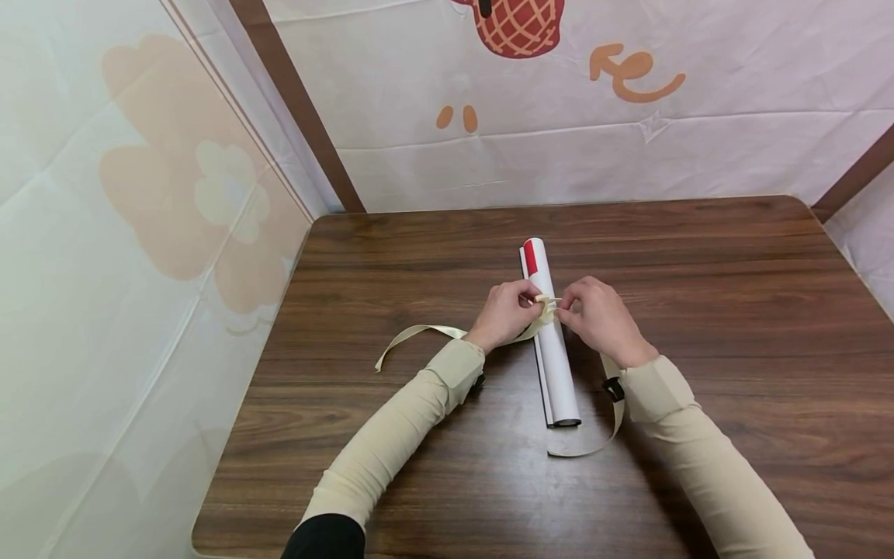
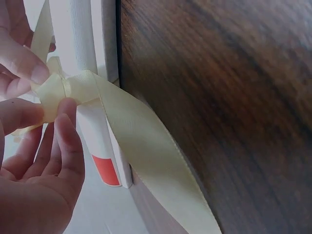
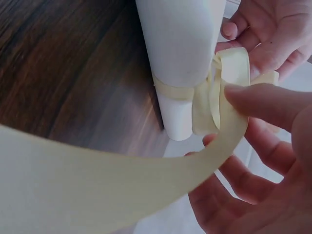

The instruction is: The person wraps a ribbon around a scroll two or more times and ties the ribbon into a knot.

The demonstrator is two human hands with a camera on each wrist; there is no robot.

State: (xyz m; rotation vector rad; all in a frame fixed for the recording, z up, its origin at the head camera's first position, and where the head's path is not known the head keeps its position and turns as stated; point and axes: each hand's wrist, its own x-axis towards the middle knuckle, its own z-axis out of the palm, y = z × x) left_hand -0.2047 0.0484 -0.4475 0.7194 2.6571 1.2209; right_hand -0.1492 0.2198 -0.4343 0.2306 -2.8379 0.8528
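Note:
A white paper roll (image 1: 559, 380) with a red patch near its far end lies lengthwise on the table. Around its middle runs a cream ribbon (image 3: 173, 91), gathered into loops on top. My left hand (image 1: 504, 312) pinches the ribbon's folds between thumb and fingertips, just left of the roll. From the right, my right hand (image 1: 599, 317) pinches a ribbon loop with thumb and fingers. In the left wrist view one ribbon tail (image 2: 146, 136) stretches toward the lower right. The other tail (image 3: 97, 180) sweeps across the right wrist view.
The brown wood-grain table (image 1: 733, 310) extends around the roll on every side. Behind it hangs a white printed cloth (image 1: 559, 163), with another cloth (image 1: 84, 326) at the left. One ribbon tail rests on the tabletop at left, the other near the roll's close end.

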